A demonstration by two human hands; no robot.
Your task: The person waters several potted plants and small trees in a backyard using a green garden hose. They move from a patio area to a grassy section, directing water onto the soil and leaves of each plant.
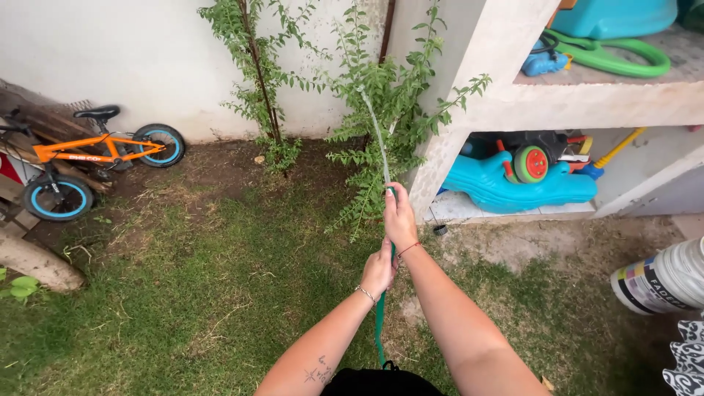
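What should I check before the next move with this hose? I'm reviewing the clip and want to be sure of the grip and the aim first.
1. Right hand closed round the green hose near its front end: ok.
2. Left hand gripping the hose lower down, just behind the right: ok.
3. Water jet rising toward the leafy shrub: ok.
4. Hose free of kinks: visible stretch runs straight; the rest is hidden below the frame, cannot tell.
5. Jet clear of the toys on the concrete shelf: ok, it passes left of them.
6. Orange bicycle out of the spray: ok, far left by the wall.
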